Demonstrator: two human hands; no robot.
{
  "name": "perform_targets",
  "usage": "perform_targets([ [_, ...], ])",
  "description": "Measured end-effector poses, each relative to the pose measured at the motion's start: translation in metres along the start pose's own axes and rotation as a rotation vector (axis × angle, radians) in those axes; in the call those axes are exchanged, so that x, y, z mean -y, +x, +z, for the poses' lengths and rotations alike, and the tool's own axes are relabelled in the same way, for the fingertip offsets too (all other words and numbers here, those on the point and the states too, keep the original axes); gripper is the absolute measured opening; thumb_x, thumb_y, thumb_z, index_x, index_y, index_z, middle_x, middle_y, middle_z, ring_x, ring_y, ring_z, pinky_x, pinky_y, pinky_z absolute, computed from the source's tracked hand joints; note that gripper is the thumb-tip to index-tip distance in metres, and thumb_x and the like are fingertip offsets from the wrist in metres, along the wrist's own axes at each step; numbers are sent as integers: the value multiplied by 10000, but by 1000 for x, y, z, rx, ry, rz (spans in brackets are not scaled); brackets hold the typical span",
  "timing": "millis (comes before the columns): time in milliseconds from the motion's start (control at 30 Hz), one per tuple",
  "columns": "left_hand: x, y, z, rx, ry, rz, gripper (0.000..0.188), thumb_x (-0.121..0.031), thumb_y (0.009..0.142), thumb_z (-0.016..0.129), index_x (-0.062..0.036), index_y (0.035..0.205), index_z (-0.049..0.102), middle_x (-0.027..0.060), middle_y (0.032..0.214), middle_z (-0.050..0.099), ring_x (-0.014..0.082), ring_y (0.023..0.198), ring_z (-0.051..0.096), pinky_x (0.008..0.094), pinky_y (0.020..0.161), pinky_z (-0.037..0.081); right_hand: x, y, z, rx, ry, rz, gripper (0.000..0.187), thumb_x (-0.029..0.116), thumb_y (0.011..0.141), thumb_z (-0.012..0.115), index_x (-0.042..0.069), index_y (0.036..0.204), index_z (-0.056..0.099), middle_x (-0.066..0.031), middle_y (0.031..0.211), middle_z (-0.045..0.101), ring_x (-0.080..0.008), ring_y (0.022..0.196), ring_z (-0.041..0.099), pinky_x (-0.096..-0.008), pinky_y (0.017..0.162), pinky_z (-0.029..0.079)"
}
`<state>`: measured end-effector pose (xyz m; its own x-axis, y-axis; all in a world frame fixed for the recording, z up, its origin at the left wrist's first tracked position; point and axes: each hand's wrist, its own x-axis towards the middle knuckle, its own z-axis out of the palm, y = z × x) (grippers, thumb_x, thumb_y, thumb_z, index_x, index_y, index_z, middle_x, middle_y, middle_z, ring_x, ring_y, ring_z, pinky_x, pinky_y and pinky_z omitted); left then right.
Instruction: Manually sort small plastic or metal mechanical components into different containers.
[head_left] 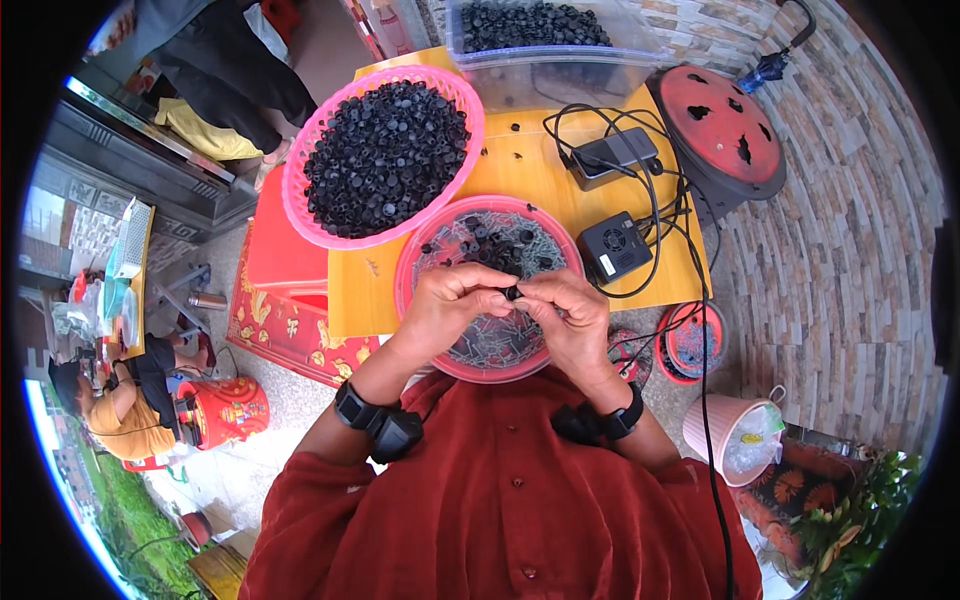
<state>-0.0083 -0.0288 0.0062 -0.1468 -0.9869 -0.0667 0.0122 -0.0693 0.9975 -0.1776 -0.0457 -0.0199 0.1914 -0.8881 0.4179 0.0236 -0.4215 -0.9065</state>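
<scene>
From my remote seat I see the bare left hand (pixel 440 308) and the bare right hand (pixel 572 312) together over a round, pink-rimmed plastic basin (pixel 404 275). The fingers of both are pinched narrow on one small, black, plastic-looking piece (pixel 513 293), held above loose black pieces (pixel 490 243) and thin, clear slivers (pixel 475 348) in the basin, which is at the near edge of the yellow, wood-look tabletop (pixel 365 300). I judge the piece very light and fairly stiff, unlikely to crush under a fingertip pinch; if its wall is as rounded as the loose ones look, it could roll or slip. I would grip it by opposite sides, leaving its ends clear. The slivers look more fragile, so I'd take those singly, mid-length. The held piece's finer shape is covered by the fingers.
</scene>
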Motion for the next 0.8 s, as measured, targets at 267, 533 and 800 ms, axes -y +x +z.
perform_targets([
  [267, -5, 1, -4, 8, 65, -24, 153, 42, 769, 602, 11, 915, 635, 35, 801, 627, 88, 747, 593, 220, 657, 488, 3, 5, -3, 112, 30, 20, 149, -99, 722, 624, -3, 833, 650, -99, 792, 616, -157, 679, 616, -249, 590, 517],
  [533, -15, -4, 0, -37, 379, 229, 163, 69, 719, 627, -3, 864, 653, 63, 780, 636, 109, 711, 603, 223, 637, 483, -4, 5, 0, 113, 304, 307, 99, -108, 754, 600, -27, 805, 624, -64, 783, 606, -100, 676, 598, -222, 578, 504],
  [800, 1, -9, -2, -5, 126, 145, 154, 97, 754, 593, 22, 881, 637, 72, 826, 621, 118, 745, 601, 232, 668, 504, -4, 15, -5, 301, 603, 578, 284, -53, 723, 661, 8, 993, 593, -78, 892, 621, -108, 746, 600, -222, 671, 504],
])
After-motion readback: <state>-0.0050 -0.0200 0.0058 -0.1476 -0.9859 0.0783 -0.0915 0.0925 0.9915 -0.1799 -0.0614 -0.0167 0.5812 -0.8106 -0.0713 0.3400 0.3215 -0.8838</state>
